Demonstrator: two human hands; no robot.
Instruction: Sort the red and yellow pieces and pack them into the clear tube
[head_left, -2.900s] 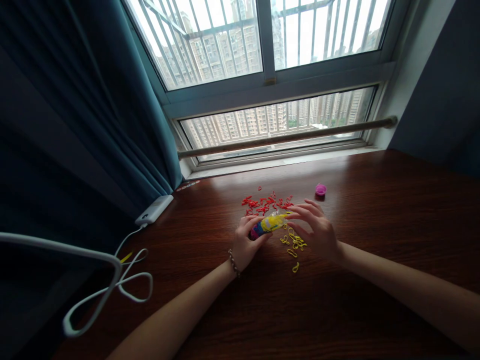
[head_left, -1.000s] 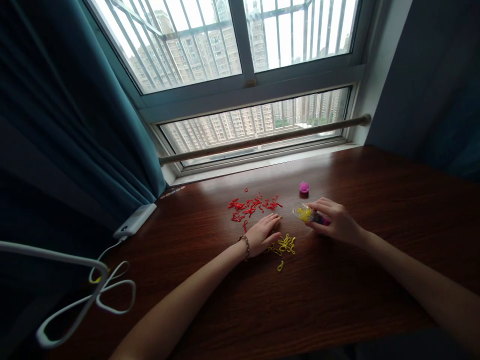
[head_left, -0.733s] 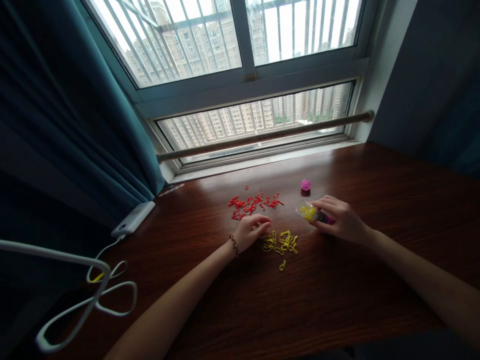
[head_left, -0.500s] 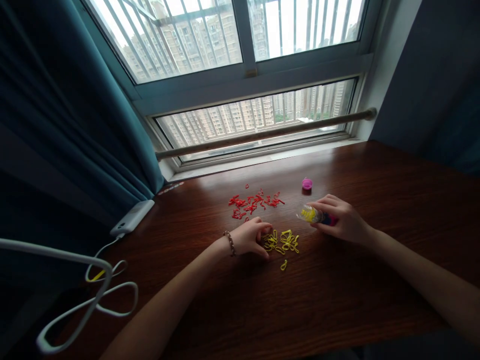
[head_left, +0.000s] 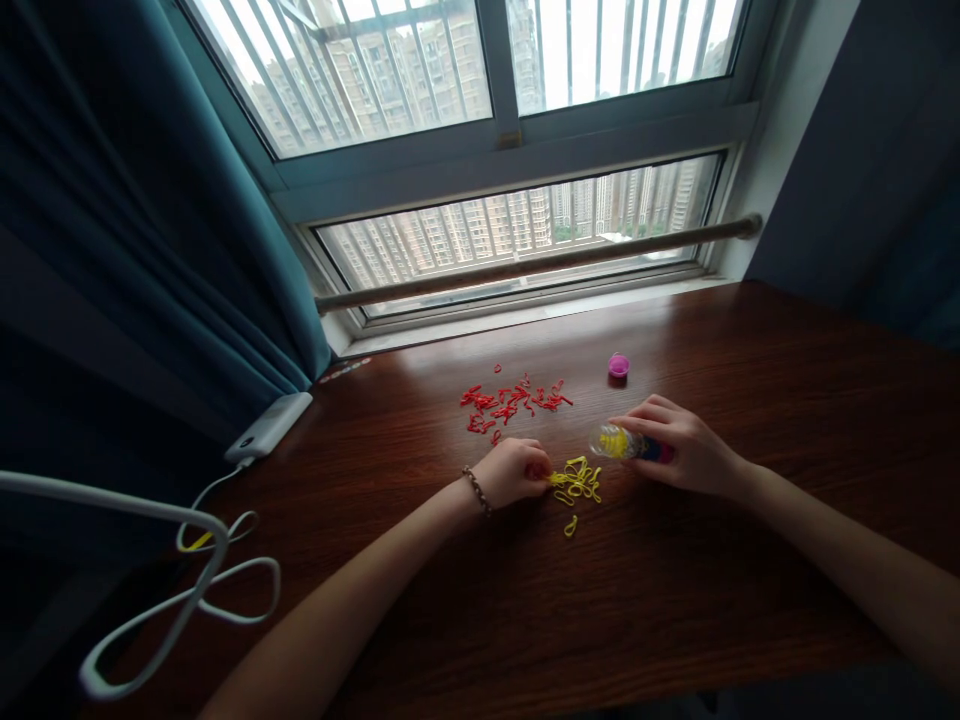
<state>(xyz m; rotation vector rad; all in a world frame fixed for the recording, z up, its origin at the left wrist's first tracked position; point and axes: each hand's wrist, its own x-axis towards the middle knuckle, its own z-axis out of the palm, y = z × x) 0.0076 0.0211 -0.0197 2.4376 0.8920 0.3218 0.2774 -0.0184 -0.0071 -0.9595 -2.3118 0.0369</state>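
Note:
My left hand, with a braided bracelet at the wrist, is closed on some yellow bands at the left edge of the yellow pile. A single yellow band lies just in front of that pile. My right hand is wrapped round a small clear bottle lying on its side, its mouth towards the left. Yellow bands show inside the bottle. Behind the yellow pile are scattered red bands. A pink cap sits on the table beyond my right hand.
The brown wooden table reaches a barred window with a rail. At the left are a white power bank, a looped white cable and a blue curtain.
My left hand has moved slightly right and its fingers have closed on yellow bands. The bottle in my right hand has turned a little, with its mouth more plainly in view.

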